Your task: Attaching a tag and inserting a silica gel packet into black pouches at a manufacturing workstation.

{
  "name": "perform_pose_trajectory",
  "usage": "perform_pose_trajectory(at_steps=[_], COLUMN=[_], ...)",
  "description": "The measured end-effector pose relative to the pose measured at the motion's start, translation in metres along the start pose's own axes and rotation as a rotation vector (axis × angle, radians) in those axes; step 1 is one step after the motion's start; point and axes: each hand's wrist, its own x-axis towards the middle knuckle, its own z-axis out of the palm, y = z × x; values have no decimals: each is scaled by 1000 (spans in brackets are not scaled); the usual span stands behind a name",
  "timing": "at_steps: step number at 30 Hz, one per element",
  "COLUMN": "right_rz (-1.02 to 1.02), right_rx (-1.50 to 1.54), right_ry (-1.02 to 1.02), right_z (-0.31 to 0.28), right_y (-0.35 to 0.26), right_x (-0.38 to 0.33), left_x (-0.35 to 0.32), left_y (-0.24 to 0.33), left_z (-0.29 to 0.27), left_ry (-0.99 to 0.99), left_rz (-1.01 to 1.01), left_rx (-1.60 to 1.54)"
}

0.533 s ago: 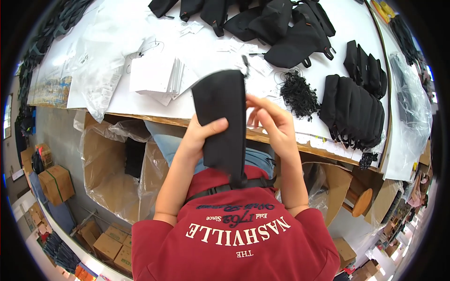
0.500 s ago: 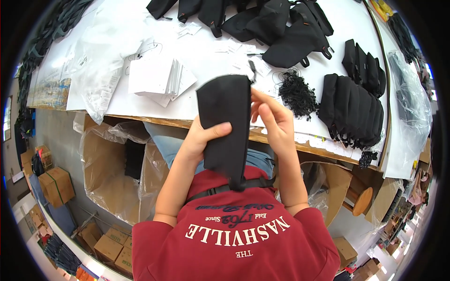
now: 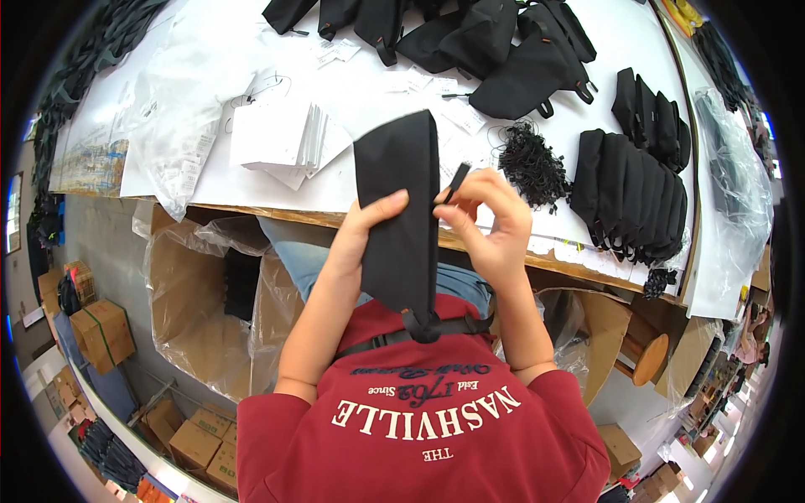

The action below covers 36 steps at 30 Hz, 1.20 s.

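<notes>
Black fabric pouch [image 3: 401, 222] hangs upright above the white table's edge [image 3: 251, 180], my left hand [image 3: 362, 228] clamping its side. My right hand [image 3: 490, 222] pinches its short black strap [image 3: 455, 183]. That small pinch could slip, I judge, letting the pouch swing.

Two hands, left hand [image 3: 369, 222] and right hand [image 3: 490, 222]; one held black pouch [image 3: 401, 218]; one stack of white cards [image 3: 281, 138].
</notes>
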Motion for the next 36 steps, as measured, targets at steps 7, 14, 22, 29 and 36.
perform_pose_trajectory(at_steps=[7, 14, 22, 29, 36], right_rz=[112, 203, -97, -126, 254], right_rx=[110, 176, -698, -467, 7], right_ry=[-369, -511, -469, -256, -165], right_z=[5, 1, -7, -25, -47], right_y=[-26, -23, -38, -9, -2], right_x=[-15, -10, -13, -11, -17], left_x=[20, 27, 10, -4, -7], left_y=[20, 18, 14, 9, 29], left_z=[1, -20, -3, -9, -8], left_ry=[16, -303, 107, -278, -133], left_rz=[72, 56, 187, -48, 643], left_rx=[-230, -267, 53, -285, 573])
